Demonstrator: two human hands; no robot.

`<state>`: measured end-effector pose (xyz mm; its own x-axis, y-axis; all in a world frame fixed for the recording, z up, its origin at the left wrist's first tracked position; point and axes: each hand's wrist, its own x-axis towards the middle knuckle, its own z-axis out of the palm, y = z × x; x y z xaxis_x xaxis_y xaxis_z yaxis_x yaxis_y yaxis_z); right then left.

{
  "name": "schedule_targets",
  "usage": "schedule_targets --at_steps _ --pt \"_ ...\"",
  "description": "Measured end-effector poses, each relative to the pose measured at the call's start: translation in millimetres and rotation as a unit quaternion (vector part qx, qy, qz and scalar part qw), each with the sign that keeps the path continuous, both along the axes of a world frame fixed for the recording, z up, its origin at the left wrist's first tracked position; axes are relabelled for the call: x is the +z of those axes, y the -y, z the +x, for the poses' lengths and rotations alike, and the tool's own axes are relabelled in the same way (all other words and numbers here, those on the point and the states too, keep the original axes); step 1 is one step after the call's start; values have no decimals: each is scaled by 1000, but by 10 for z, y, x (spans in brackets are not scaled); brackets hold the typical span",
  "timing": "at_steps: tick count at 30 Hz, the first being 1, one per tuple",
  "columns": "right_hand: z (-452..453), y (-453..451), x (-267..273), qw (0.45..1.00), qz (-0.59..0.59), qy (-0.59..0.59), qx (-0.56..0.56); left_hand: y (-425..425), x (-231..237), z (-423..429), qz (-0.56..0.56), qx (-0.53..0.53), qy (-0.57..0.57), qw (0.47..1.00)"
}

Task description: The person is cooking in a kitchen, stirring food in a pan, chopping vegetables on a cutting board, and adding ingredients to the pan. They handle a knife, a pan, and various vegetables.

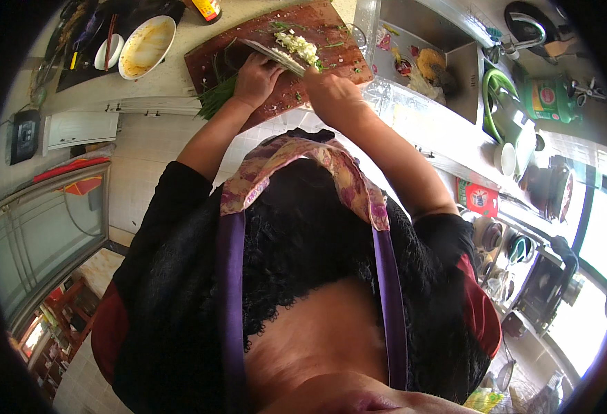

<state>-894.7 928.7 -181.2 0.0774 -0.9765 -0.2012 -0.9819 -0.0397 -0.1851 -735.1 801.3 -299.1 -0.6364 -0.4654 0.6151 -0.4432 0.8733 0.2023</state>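
Note:
My right hand [334, 98] grips the handle of a kitchen knife [278, 58], its blade pointing up and left over the wooden cutting board [226, 39]. My left hand [254, 82] is against the near side of the blade, fingers bent; whether it pinches the blade or something under it is hidden. Beyond the blade is a small heap of finely chopped pale pieces [299, 45], perhaps garlic or scallion whites. Long green stalks [218, 97], like scallions or chives, lie left of my left hand and hang over the board's near edge.
Left of the board are an oval plate with sauce stains [148, 47], a small white bowl [109, 52] with chopsticks [111, 33] and a bottle [206, 9]. To the right, a steel sink [461, 77] holds food scraps. A green-handled container [521, 121] stands beyond it.

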Motion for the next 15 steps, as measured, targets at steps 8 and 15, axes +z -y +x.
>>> schedule_targets --at_steps 8,15 --pt "-141 104 11 996 -60 -22 60 -9 -28 3 48 20 -16 999" --pt "164 186 -84 1000 -28 -2 -1 -17 -56 -5 48 21 -35 998"
